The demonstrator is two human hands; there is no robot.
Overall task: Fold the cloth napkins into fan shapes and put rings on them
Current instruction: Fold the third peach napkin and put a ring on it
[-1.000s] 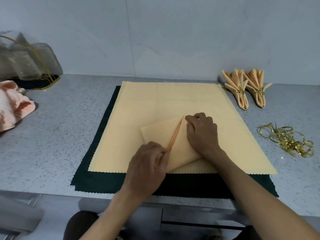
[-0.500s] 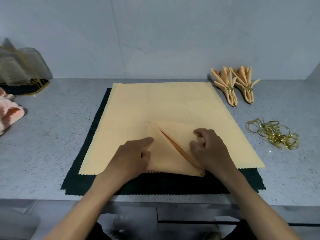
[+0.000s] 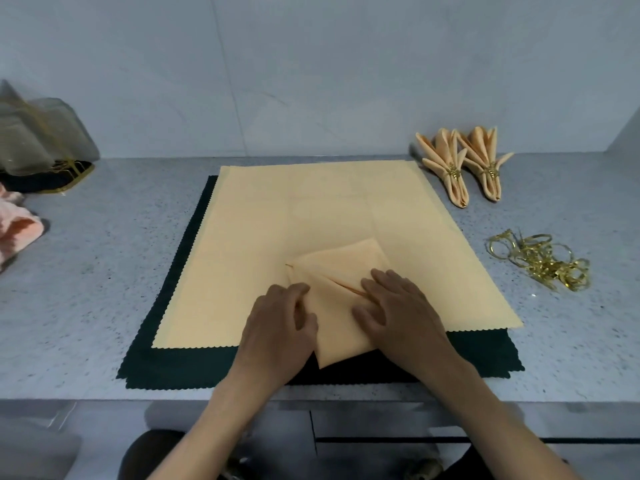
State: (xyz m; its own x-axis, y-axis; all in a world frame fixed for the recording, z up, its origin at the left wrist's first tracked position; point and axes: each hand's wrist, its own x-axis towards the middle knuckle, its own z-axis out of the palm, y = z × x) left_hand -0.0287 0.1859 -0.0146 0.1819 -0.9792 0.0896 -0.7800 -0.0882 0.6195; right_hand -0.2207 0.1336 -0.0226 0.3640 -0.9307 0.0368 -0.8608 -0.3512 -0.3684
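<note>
A folded peach napkin [image 3: 337, 271] lies near the front edge of a flat stack of peach napkins [image 3: 311, 209], its lower corner over the dark green cloth [image 3: 166, 362]. My left hand [image 3: 280, 327] rests on the napkin's left side, fingers bent at its left flap. My right hand [image 3: 398, 313] presses flat on its right side with fingers spread. A raised crease runs between the two hands. Two finished fan napkins with gold rings [image 3: 450, 168] [image 3: 486, 164] lie at the back right. A heap of gold rings [image 3: 543, 261] sits right of the stack.
The grey speckled counter [image 3: 104, 271] ends at a front edge just below the green cloth. At the far left lie a pink cloth [image 3: 17, 230] and a sheer bag on a dark gold-rimmed tray [image 3: 41, 140]. A grey wall stands behind.
The folded napkin has turned and shifted toward the front edge. My left hand moved onto its left flap, and my right hand went from curled to flat on the right side.
</note>
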